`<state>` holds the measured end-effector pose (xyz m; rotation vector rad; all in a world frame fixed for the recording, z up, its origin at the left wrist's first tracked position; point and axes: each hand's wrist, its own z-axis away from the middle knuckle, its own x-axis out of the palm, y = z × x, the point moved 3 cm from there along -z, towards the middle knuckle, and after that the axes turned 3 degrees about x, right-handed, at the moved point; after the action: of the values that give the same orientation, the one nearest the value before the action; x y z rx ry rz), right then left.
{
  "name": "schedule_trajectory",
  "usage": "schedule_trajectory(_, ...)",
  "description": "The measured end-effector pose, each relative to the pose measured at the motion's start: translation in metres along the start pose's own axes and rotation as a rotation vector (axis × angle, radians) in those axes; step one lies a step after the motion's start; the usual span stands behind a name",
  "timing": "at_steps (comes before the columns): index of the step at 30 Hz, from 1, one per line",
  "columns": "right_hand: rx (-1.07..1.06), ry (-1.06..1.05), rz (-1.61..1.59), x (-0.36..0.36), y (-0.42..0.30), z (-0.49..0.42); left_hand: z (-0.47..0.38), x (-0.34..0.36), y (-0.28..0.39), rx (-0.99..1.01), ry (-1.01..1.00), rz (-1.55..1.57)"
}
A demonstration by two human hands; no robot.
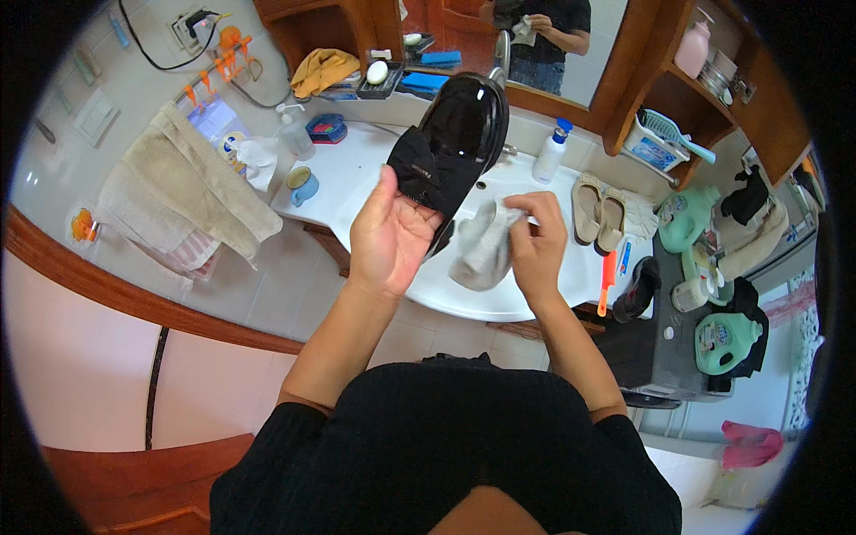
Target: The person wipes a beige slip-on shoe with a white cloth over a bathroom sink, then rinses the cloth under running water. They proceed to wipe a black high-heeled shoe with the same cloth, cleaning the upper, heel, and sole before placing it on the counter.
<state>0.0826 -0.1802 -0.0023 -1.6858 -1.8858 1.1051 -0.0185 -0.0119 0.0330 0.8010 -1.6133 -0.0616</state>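
My left hand holds a black slipper up over the white washbasin, palm turned up. Its fingers pass out of sight at the wide black strap, which bears small writing. The slipper's glossy insole faces me and reflects light. In my right hand, a pale grey cloth is pinched between thumb and fingers and hangs loosely, just right of the slipper and apart from its upper part. The cloth hides some of the basin. The faucet shows partly behind the slipper.
Right of the basin are a pair of beige shoes, an orange comb, a dark shoe and green detergent jugs. A white pump bottle stands behind. At left are a blue mug, a soap dispenser and hanging towels.
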Motion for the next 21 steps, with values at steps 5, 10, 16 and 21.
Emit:
schedule_trajectory(5,-0.308,0.172,-0.035,0.008,-0.057,-0.018,0.005,0.013,0.004,-0.049,-0.132,0.224)
schedule_trajectory(10,-0.235,-0.029,-0.1,0.06,-0.043,0.024,0.0,0.015,0.01,0.022,-0.11,0.17)
schedule_trajectory(16,0.132,-0.191,-0.278,0.052,-0.042,0.034,0.0,0.012,0.021,0.072,-0.108,0.193)
schedule_trajectory(21,-0.123,0.248,-0.236,0.012,-0.077,-0.066,0.015,0.006,0.012,0.043,-0.09,0.007)
